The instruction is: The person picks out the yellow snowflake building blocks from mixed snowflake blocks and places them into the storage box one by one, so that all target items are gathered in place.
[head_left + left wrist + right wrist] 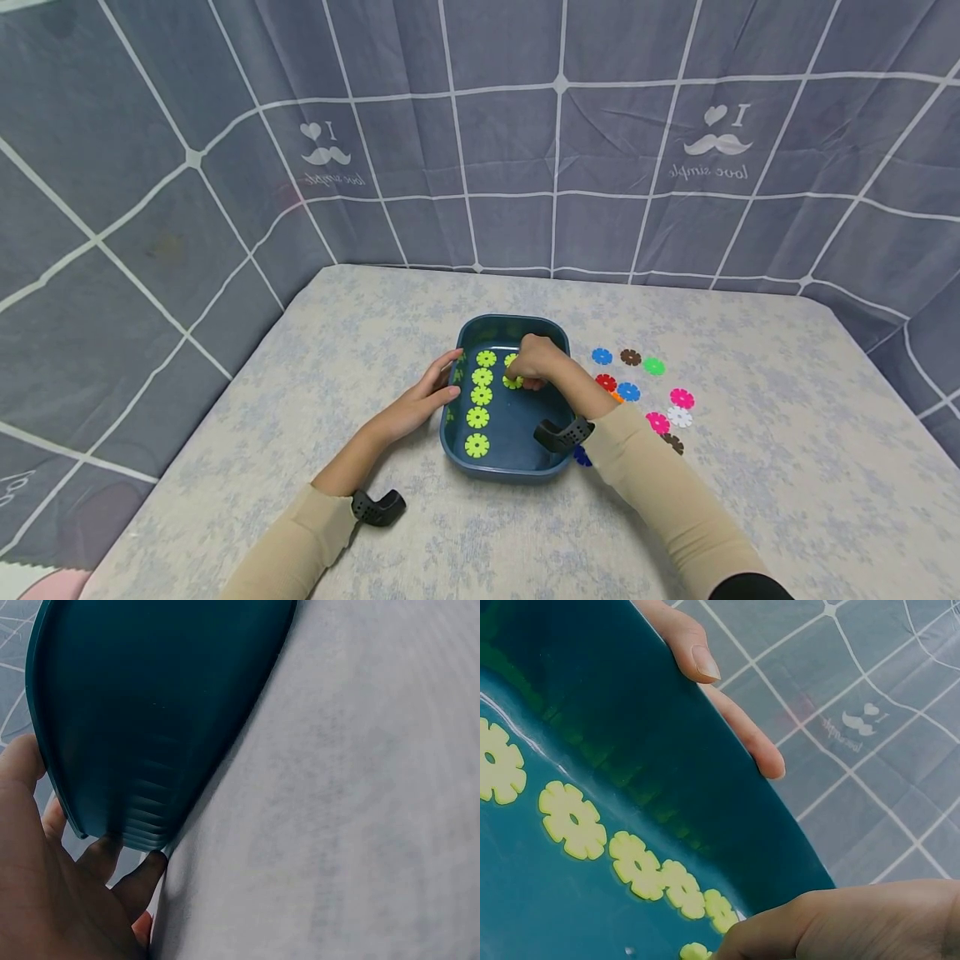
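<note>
A dark teal plastic bin point(510, 475) sits on the table with yellow-green flower-shaped discs point(477, 445) in a column along its left side. My left hand point(414, 406) touches the bin's left side, its thumb at the rim and other fingers against the outer wall in the left wrist view. My right hand point(538, 360) reaches inside with bent fingers, the index fingertip down at two more yellow-green discs point(513, 382). In the right wrist view, one disc point(695, 951) shows beside that hand point(840, 924); I cannot tell whether the fingers pinch it.
Right of the bin, loose flower discs in pink point(682, 398), blue point(628, 392), brown point(631, 357), green point(654, 367), red point(606, 382) and white point(679, 417) lie on the pale patterned tablecloth point(360, 333). A grey checked curtain point(510, 142) hangs behind the table and along its left.
</note>
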Tool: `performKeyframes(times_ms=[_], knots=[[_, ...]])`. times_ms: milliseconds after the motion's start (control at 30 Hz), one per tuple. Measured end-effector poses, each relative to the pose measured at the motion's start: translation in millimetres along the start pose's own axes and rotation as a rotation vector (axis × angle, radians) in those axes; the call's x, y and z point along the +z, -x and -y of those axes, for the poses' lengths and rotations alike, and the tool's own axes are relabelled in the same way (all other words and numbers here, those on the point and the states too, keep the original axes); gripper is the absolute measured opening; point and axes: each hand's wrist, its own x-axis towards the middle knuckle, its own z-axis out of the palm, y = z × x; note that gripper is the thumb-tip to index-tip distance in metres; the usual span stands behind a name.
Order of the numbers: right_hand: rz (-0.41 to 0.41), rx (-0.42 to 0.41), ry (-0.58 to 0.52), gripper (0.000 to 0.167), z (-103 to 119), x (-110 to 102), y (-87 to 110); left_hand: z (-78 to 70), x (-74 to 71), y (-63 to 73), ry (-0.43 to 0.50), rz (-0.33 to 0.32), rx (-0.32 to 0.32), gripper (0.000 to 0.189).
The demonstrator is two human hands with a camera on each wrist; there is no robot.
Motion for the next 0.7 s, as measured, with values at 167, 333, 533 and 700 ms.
performKeyframes(times_ms=[167,333,533,700], knots=[[0.004,-0.016,0.004,0.022,0.5,-0.6,1.5,0.4,0.7,0.2,-0.007,-0.001,-0.001,0.061],[-0.002,-0.067,0.004,0.024,0.9,-4.2,5.8,0.2,0.9,0.4,-0.007,0.005,0.004,0.062],[-0.01,-0.133,-0.072,0.029,0.6,-13.6,15.2,0.8,0.3,-0.4,-0.009,0.002,0.002,0.06],[-0.025,-0.179,-0.152,0.017,-1.8,-19.3,23.4,-0.6,-0.1,0.3,-0.011,0.001,0.013,0.061]])
